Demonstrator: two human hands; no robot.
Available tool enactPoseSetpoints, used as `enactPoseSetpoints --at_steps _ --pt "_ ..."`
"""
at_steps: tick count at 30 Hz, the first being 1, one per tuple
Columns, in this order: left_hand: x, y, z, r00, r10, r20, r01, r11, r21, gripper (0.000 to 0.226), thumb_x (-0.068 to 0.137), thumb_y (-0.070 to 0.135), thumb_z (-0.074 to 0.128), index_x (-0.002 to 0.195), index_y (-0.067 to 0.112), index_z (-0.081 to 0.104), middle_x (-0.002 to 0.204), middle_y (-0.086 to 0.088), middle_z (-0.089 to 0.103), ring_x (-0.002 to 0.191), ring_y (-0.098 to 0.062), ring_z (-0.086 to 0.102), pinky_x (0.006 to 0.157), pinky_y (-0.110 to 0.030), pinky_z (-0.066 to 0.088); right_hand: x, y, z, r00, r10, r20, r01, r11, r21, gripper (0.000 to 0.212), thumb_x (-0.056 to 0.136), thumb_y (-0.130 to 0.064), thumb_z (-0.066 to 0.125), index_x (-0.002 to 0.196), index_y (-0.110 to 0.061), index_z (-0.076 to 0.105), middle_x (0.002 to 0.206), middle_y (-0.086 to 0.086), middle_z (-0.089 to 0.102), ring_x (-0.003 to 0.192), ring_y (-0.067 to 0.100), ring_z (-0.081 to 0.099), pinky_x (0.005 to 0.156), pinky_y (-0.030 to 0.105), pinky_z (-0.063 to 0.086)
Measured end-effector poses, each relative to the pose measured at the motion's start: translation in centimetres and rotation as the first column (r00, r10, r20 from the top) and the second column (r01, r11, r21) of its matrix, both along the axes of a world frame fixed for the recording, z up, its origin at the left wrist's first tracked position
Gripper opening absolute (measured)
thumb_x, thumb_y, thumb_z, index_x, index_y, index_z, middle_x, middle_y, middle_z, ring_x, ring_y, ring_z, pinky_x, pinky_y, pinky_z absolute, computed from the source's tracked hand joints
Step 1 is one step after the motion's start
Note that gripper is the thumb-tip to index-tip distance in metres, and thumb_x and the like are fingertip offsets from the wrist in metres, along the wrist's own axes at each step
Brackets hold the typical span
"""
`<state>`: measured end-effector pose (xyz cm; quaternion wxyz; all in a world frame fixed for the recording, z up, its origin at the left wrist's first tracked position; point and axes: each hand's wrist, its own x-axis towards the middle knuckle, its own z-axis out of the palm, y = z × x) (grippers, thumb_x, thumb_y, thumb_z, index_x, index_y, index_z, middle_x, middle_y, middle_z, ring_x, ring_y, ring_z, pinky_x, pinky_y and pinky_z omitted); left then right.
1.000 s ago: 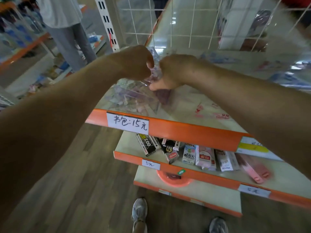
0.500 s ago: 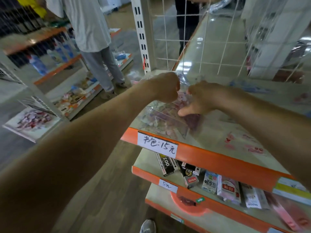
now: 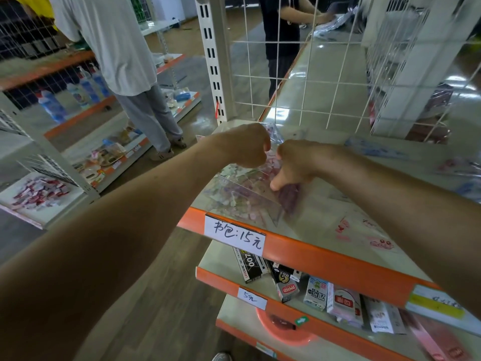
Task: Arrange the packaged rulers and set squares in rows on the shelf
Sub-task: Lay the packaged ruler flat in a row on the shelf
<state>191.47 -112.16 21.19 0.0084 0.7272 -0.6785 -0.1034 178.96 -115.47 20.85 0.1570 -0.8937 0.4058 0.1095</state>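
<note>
Glossy cream shelf (image 3: 325, 259), orange lip, white wire grid (image 3: 278, 43) behind.
Our left hand (image 3: 246, 147) and right hand (image 3: 296, 164) pinch a crinkly clear packet (image 3: 242, 196) of pastel set squares.

A shop — orange-edged shelves (image 3: 325, 259), handwritten price label (image 3: 235, 235), boxed goods (image 3: 316, 293)

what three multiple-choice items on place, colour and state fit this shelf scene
1. Where is the clear packet? A) top shelf, front left corner B) floor C) bottom shelf
2. What colour is the top shelf's front edge? A) blue B) orange C) green
3. What are the left hand and right hand doing? A) hanging idle B) holding a box C) gripping the clear packet
Answers: 1 A, it lies above the price label; 2 B, the strip is orange; 3 C, both hands' fingers curl on it.
</note>
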Motion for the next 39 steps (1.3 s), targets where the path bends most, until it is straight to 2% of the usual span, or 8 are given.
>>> enactPoseSetpoints --at_steps 5,8,14,19,23,26,30,39 --pt "0.1 0.1 0.0 1.000 -0.001 -0.015 0.002 1.000 0.017 0.036 0.091 0.009 0.051 0.125 0.017 0.060 0.135 -0.004 0.052 0.116 -0.021 0.054 0.099 -0.032 0.046 -0.5 -0.9 0.1 0.990 -0.081 0.118 0.060 0.983 0.174 0.046 0.078 -0.027 0.075 0.116 -0.003 0.062 0.094 0.014 0.068 0.064 0.020 0.062 0.064 0.029 0.055" --pt "-0.1 0.4 0.0 1.000 0.006 -0.026 -0.005 0.999 0.034 0.036 0.091 0.011 0.050 0.126 0.017 0.059 0.133 -0.004 0.054 0.116 -0.019 0.054 0.096 -0.025 0.042 -0.9 -1.3 0.3 0.967 -0.152 0.205 0.093 0.958 0.273 0.030 0.081 -0.012 0.072 0.107 0.002 0.066 0.075 0.011 0.064 0.061 0.019 0.057 0.062 0.025 0.054" --pt "-0.9 0.8 0.2 0.997 -0.009 -0.082 0.014 0.998 0.062 0.030 0.093 0.020 0.052 0.121 0.024 0.064 0.127 0.002 0.059 0.097 -0.009 0.050 0.086 -0.017 0.037 -1.8 -1.9 1.0 0.861 -0.275 0.428 0.107 0.920 0.376 0.012 0.081 0.002 0.068 0.084 -0.010 0.069 0.075 0.008 0.063 0.063 0.013 0.056 0.057 0.019 0.051" --pt "-1.6 0.8 0.7 0.949 0.150 -0.278 -0.123 0.986 0.113 0.024 0.092 0.025 0.056 0.111 0.016 0.068 0.105 -0.003 0.069 0.086 -0.018 0.066 0.080 -0.031 0.057 -2.5 -2.3 1.6 0.751 -0.308 0.584 0.106 0.929 0.353 0.025 0.081 -0.002 0.070 0.102 -0.016 0.064 0.079 0.003 0.061 0.066 0.011 0.057 0.063 0.021 0.051" --pt "-1.6 1.1 1.4 0.878 0.182 -0.443 -0.175 0.983 0.058 0.017 0.089 0.017 0.062 0.099 0.006 0.069 0.087 -0.008 0.069 0.075 -0.016 0.067 0.073 -0.027 0.057 -2.7 -2.4 1.5 0.630 -0.375 0.680 0.129 0.914 0.384 0.014 0.081 -0.007 0.070 0.090 -0.017 0.065 0.075 0.000 0.062 0.064 0.008 0.056 0.064 0.022 0.050" --pt "-1.4 1.1 1.5 0.760 0.170 -0.627 -0.212 0.977 0.009 0.010 0.088 0.010 0.063 0.095 0.006 0.070 0.080 -0.009 0.066 0.068 -0.016 0.061 0.071 -0.027 0.057 -3.2 -2.6 0.7 0.591 -0.409 0.695 0.127 0.899 0.420 0.011 0.081 -0.011 0.069 0.085 -0.020 0.065 0.080 0.002 0.065 0.069 0.010 0.058 0.067 0.024 0.049" --pt "-1.9 0.4 0.8 0.643 0.197 -0.740 -0.278 0.961 0.014 0.008 0.087 0.009 0.064 0.081 0.013 0.069 0.072 -0.007 0.064 0.063 -0.015 0.059 0.070 -0.027 0.056 -4.4 -2.9 -0.1 0.606 -0.435 0.666 0.132 0.881 0.455 0.014 0.082 -0.007 0.069 0.094 -0.015 0.068 0.086 0.008 0.069 0.075 0.013 0.062 0.073 0.027 0.051" --pt "-2.9 0.3 1.5 0.598 0.220 -0.771 -0.255 0.964 0.077 0.005 0.088 0.008 0.062 0.091 0.005 0.066 0.074 -0.008 0.063 0.061 -0.016 0.059 0.062 -0.024 0.052 -5.6 -2.1 0.7 0.586 -0.490 0.645 0.129 0.842 0.523 0.012 0.089 -0.005 0.061 0.093 -0.015 0.066 0.077 0.003 0.066 0.068 0.011 0.063 0.069 0.027 0.053"
